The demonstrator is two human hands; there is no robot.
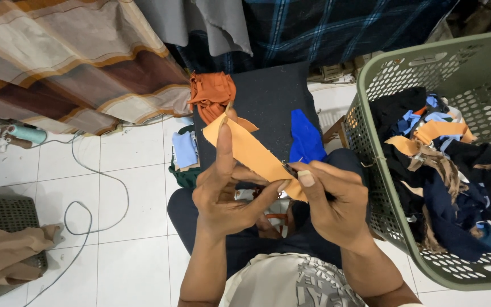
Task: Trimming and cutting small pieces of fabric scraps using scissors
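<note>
A long strip of light orange cloth runs slantwise between both hands, over my lap. My left hand pinches it, index finger stretched up along the strip and thumb pressed near its lower end. My right hand grips the lower end of the strip, and a small dark metal tool shows at its fingertips against the cloth. Behind the strip lies a dark cushion with a blue scrap and a bunched rust-orange cloth on it.
A green perforated laundry basket full of mixed cloth scraps stands at the right. Striped and plaid fabrics hang at the back. On the white tiled floor lie a grey cable, a teal thread spool and brown cloth over a dark basket.
</note>
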